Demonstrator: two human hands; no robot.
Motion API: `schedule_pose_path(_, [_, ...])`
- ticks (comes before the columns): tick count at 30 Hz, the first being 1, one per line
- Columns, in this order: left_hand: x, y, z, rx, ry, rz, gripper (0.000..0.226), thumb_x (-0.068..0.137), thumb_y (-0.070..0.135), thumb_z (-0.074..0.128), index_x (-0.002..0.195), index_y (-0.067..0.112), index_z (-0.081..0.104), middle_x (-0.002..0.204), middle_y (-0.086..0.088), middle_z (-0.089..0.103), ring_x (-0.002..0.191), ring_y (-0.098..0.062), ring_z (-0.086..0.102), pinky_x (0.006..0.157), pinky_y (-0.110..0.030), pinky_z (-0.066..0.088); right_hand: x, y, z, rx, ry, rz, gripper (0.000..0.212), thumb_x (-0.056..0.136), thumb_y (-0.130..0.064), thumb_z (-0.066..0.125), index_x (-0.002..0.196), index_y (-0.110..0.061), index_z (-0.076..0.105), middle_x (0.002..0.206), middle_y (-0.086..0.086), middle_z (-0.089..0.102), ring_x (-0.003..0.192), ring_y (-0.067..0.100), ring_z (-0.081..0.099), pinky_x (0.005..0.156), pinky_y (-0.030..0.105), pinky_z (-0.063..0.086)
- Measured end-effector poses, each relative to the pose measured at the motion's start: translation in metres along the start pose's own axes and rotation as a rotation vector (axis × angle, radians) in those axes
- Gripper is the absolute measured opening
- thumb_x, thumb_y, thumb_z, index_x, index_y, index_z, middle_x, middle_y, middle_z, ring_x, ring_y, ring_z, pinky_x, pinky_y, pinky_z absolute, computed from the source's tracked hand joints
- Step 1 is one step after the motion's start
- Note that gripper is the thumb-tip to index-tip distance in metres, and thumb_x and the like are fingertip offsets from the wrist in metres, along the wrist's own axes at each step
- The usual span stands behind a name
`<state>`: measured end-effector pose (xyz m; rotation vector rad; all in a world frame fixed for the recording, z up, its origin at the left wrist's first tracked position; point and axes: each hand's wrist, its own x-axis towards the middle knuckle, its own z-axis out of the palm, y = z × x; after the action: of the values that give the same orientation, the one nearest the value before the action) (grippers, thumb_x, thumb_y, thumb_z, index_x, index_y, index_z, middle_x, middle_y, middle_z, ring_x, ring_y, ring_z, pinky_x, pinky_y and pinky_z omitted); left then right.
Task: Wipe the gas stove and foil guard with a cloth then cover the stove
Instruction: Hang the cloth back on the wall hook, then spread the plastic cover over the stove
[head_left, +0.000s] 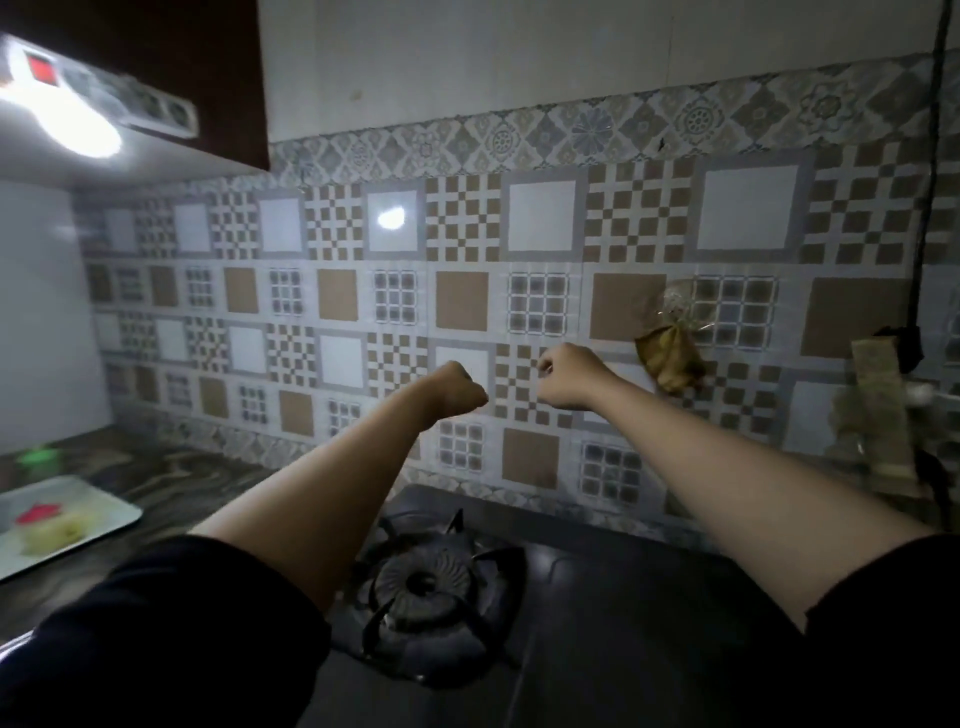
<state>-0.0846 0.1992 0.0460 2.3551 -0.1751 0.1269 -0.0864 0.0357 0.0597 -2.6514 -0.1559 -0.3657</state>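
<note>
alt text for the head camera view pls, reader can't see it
Two bare forearms reach forward, the left hand and right hand both curled into fists near a patterned tile wall. Below them sits a dark gas stove with one burner showing; no cloth is visible.

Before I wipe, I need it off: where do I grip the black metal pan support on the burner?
Probably from above, by two opposite prongs of the black metal pan support: they rise clear of the round burner cap, leaving finger room.
</note>
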Motion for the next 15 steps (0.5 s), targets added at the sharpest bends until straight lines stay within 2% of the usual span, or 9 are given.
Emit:
schedule_pose_path(2, [-0.018,-0.034,-0.022,0.024,0.045,-0.072,0.047,0.096,0.017,0.054,0.138,0.001,0.043,0.135,-0.016,0.049,0.117,-0.029,0.051,0.080,-0.033,0.037,-0.001,-0.034,0.025,-0.032,-0.068,-0.067,0.050,0.079,-0.004,0.045,0.128,0.004,0.051,0.133,0.024,0.052,0.098,0.040,0.063,0.065,0.035,0.048])
schedule_pose_path(4, [-0.033,-0.064,-0.043,0.066,0.073,-0.122,0.042,0.095,0.017,0.055,0.133,0.000,0.051,0.130,-0.016,0.054,0.116,-0.030,0.053,0.071,-0.033,0.040,-0.004,-0.064,0.045,-0.066,-0.133,-0.134,0.053,0.080,-0.002,0.043,0.132,0.005,0.047,0.137,0.026,0.046,0.100,0.043,0.062,0.074,0.041,0.054])
schedule_pose_path(6, [-0.052,-0.104,-0.070,0.118,0.097,-0.167,0.030,0.092,0.016,0.058,0.115,-0.003,0.062,0.111,-0.018,0.061,0.103,-0.030,0.060,0.068,-0.031,0.044,-0.003,-0.099,0.074,-0.098,-0.207,-0.214,0.053,0.081,-0.001,0.041,0.133,0.006,0.045,0.139,0.027,0.043,0.101,0.046,0.060,0.076,0.049,0.055])
schedule_pose_path(8, [-0.070,-0.143,-0.099,0.176,0.095,-0.220,0.017,0.089,0.012,0.060,0.099,0.001,0.068,0.093,-0.014,0.061,0.086,-0.025,0.057,0.073,-0.029,0.044,-0.005,-0.136,0.104,-0.112,-0.270,-0.297,0.051,0.081,-0.002,0.043,0.131,0.006,0.047,0.138,0.027,0.044,0.110,0.045,0.057,0.083,0.052,0.054])
schedule_pose_path(10, [-0.088,-0.182,-0.123,0.225,0.108,-0.291,0.010,0.089,0.010,0.060,0.090,0.004,0.067,0.085,-0.010,0.058,0.079,-0.020,0.051,0.070,-0.027,0.042,-0.005,-0.166,0.134,-0.119,-0.311,-0.398,0.049,0.081,-0.003,0.043,0.129,0.005,0.051,0.132,0.027,0.051,0.099,0.041,0.061,0.077,0.045,0.056])
schedule_pose_path(13, [-0.116,-0.241,-0.152,0.280,0.133,-0.408,0.005,0.086,0.012,0.058,0.084,0.010,0.062,0.083,-0.007,0.057,0.077,-0.020,0.050,0.070,-0.029,0.042,-0.005,-0.213,0.184,-0.130,-0.369,-0.497,0.041,0.082,-0.008,0.046,0.121,-0.003,0.059,0.125,0.018,0.059,0.111,0.031,0.058,0.096,0.040,0.050])
schedule_pose_path(15, [-0.136,-0.275,-0.163,0.332,0.128,-0.476,0.008,0.086,0.016,0.057,0.083,0.011,0.062,0.083,-0.007,0.056,0.076,-0.020,0.049,0.071,-0.029,0.041,-0.007,-0.237,0.215,-0.143,-0.409,-0.569,0.039,0.084,-0.011,0.048,0.121,-0.006,0.059,0.125,0.014,0.060,0.113,0.029,0.057,0.096,0.034,0.049])
